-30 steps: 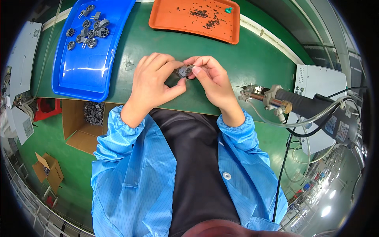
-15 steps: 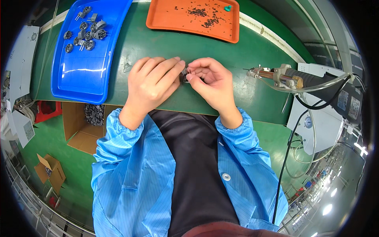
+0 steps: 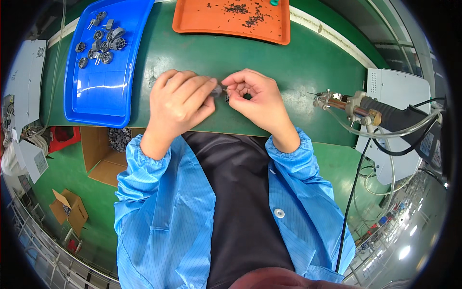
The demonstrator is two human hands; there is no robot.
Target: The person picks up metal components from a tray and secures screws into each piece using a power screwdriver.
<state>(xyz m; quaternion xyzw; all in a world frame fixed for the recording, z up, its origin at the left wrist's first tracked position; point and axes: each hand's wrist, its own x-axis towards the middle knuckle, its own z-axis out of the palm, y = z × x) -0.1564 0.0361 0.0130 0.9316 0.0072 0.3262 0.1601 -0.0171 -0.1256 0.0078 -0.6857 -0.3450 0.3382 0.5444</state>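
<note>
Over the green table my left hand is closed, thumb and fingertips gripping a small round grey part, slightly blurred and mostly covered by the fingers. My right hand is beside it with thumb and forefinger pinched together. Something tiny and dark shows at those fingertips, close against the grey part; its kind is too small to tell. Several similar grey round parts with metal pins lie in the blue tray at the left. Many tiny black pieces are scattered over the orange tray at the far side.
At the right, a clamped tool with a thin tip, cables and hoses reaches over the green table. Behind it stands a pale machine housing. Below the table's left edge is a cardboard box of dark parts; a smaller box sits on the floor.
My two hands have drawn slightly apart at the fingertips, and the grey part now shows more between them. The whole view has shifted a little, moving the trays up.
</note>
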